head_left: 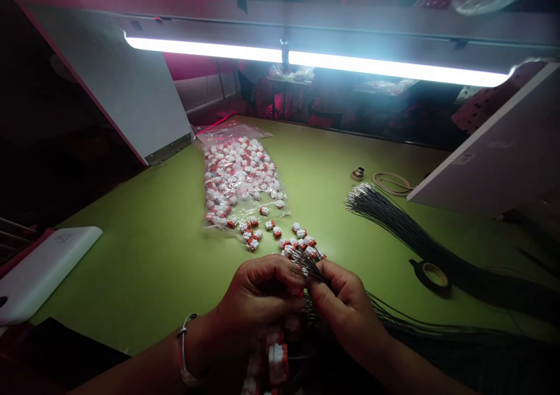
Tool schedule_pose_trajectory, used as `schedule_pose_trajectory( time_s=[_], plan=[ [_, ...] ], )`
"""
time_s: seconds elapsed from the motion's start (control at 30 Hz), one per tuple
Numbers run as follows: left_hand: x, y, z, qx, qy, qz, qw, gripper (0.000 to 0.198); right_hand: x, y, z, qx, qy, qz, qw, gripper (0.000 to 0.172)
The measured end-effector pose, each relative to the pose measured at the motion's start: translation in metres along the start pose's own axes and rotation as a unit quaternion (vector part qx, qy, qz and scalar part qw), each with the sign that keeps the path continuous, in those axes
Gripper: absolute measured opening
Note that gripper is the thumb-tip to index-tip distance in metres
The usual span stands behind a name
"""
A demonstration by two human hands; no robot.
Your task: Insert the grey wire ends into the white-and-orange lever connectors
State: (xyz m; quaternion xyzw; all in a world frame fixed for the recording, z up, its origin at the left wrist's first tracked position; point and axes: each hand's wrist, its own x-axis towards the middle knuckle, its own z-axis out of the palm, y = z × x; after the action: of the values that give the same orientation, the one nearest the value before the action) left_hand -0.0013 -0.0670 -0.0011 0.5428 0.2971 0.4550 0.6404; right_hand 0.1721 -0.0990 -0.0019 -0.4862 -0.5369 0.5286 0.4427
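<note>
Close in front of me, my left hand (262,287) is closed, thumb and fingers around a small red-and-white connector (296,292). Touching it from the right, my right hand (343,301) pinches a bunch of thin black wires (315,268) whose metal-tipped ends point up and left. The fingers partly hide where the wires and the connector meet. Under my left hand hang several more red-and-white connectors (278,363), dim and partly covered. Loose connectors (301,240) lie on the green tabletop just beyond my fingertips.
A clear plastic bag (242,173) full of connectors lies on the green table (153,255). To the right are a thick bundle of black wires (394,220), a tape roll (433,275), a beige ring (391,183) and a small metal-topped piece (357,174). A white board (52,266) sits left.
</note>
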Motion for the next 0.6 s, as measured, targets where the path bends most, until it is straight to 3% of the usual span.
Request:
schedule_pose_trajectory(
  time_s=[0.1, 0.17, 0.23, 0.27, 0.33, 0.4, 0.43, 0.53, 0.6],
  plan=[
    [-0.001, 0.004, -0.006, 0.04, 0.02, 0.021, 0.999, 0.017, 0.006, -0.003, -0.002, 0.047, 0.065, 0.011, 0.997, 0.024],
    [0.0, 0.011, -0.014, 0.103, -0.024, 0.046, 0.993, 0.016, 0.009, -0.006, -0.004, 0.071, 0.106, -0.003, 0.992, 0.025],
    [0.004, 0.019, -0.025, 0.156, -0.079, 0.059, 0.983, 0.029, 0.012, -0.009, -0.006, 0.087, 0.114, -0.013, 0.99, 0.025],
    [0.007, 0.022, -0.032, 0.175, -0.08, 0.06, 0.979, 0.037, 0.013, -0.009, -0.007, 0.092, 0.105, -0.01, 0.99, 0.025],
    [0.014, 0.027, -0.046, 0.232, -0.007, 0.063, 0.971, 0.041, 0.014, -0.01, -0.008, 0.098, 0.084, 0.013, 0.991, 0.025],
    [0.021, 0.027, -0.059, 0.345, 0.078, 0.054, 0.934, 0.026, 0.014, -0.01, -0.008, 0.107, 0.068, 0.038, 0.991, 0.026],
    [0.024, 0.026, -0.064, 0.413, 0.089, 0.036, 0.906, 0.019, 0.014, -0.011, -0.007, 0.115, 0.062, 0.049, 0.99, 0.027],
    [0.028, 0.019, -0.072, 0.567, 0.047, -0.002, 0.822, 0.011, 0.012, -0.013, -0.005, 0.149, 0.064, 0.056, 0.985, 0.026],
    [0.028, 0.014, -0.071, 0.617, 0.026, 0.014, 0.786, 0.007, 0.012, -0.015, -0.004, 0.164, 0.07, 0.051, 0.983, 0.027]
  ],
)
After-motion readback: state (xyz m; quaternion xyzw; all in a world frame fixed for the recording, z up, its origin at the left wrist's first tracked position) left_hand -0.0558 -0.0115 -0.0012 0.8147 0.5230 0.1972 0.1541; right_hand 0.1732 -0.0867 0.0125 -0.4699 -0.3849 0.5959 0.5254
